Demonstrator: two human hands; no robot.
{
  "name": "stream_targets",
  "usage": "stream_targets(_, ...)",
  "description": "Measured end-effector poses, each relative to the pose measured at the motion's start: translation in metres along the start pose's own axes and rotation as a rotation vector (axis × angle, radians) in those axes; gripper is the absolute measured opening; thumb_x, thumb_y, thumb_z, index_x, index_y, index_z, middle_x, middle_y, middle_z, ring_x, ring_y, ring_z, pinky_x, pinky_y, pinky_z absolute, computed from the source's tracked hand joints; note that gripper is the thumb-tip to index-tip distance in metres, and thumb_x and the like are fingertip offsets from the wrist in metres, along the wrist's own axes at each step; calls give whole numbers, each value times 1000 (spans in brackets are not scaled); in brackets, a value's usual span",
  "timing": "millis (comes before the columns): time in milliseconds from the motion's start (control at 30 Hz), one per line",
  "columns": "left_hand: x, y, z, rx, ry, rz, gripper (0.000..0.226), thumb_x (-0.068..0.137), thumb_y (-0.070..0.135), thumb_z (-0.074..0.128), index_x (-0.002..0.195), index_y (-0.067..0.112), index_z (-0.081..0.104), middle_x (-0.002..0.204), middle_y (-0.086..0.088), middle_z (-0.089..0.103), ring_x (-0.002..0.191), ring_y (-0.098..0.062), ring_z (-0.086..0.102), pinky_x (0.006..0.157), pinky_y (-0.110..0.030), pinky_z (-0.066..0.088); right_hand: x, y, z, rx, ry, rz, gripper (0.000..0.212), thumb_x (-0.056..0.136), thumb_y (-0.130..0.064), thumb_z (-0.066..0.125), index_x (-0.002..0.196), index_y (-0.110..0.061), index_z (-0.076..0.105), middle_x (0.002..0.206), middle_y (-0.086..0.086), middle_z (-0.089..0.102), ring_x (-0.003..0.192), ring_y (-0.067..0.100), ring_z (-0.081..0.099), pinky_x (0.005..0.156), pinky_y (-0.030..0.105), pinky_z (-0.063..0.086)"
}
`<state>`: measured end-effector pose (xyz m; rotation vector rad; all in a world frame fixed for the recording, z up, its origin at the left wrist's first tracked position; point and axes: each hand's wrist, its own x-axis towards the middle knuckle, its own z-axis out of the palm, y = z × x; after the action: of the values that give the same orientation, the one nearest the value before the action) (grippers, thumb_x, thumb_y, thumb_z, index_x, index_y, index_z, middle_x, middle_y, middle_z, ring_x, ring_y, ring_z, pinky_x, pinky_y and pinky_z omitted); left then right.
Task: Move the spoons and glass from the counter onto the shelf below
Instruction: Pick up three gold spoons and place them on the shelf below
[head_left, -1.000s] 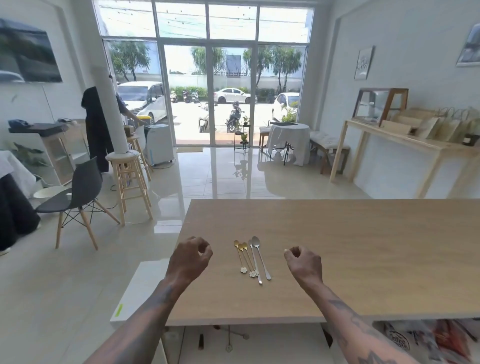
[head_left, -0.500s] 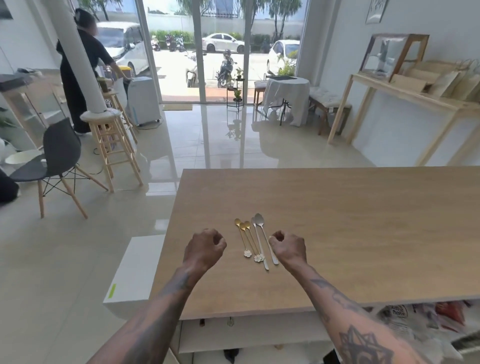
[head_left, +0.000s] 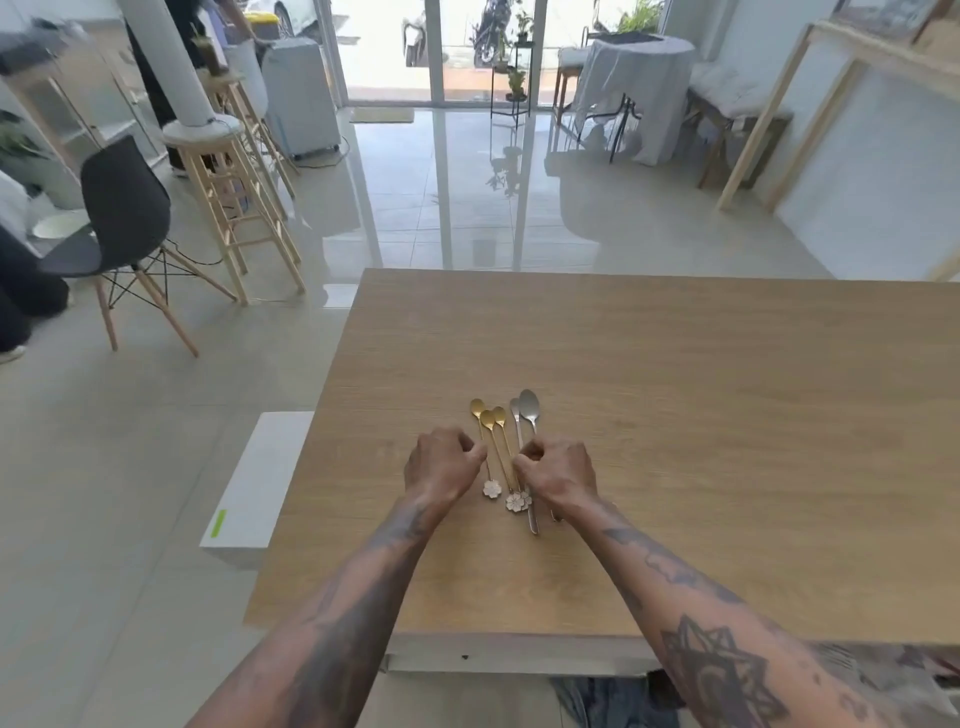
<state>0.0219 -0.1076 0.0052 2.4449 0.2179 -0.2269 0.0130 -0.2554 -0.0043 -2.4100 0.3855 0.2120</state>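
Gathering spoons (head_left: 506, 452) on counter (head_left: 675, 415): left hand (head_left: 441, 465), right hand (head_left: 558, 475) curled, grip indeterminate (glass unseen); next, lift.

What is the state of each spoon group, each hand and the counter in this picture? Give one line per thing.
Gold spoons: three, flat on the counter, bowls pointing away, flower ends toward the person.
Silver spoons: two, flat, side by side right of the gold ones.
Left hand: curled, at the gold handles; grip unclear.
Right hand: curled over the silver handles; grip unclear.
Wooden counter: bears only spoons; no glass visible.
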Motion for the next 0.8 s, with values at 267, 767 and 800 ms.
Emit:
stream_targets(267,19,20,16,62,-44,-209,46,82,48,78,60,14,56,66,-2,64,50,-12,46,46,-23,33,17,-5,-2,-190,-14,-41,33,84,-44,68,80,-11,75,70,2,70,69,19,67,61,26,50)
stream_targets(767,18,23,6,78,-113,-263,33,82,25,76,69,18,47,74,0,55,65,-16,53,55,-28,41,22,-2,-2,-225,-19,5,32,75,-27,62,50,-19,43,53,-4,43,53,15,45,54,25,37)
stream_targets(800,15,22,6,95,-106,-250,35,83,25,76,68,19,45,72,1,52,62,-15,49,52,-28,38,21,-1,-3,-211,-14,7,30,75,-26,61,51,-19,45,54,-4,44,52,15,45,53,26,38)
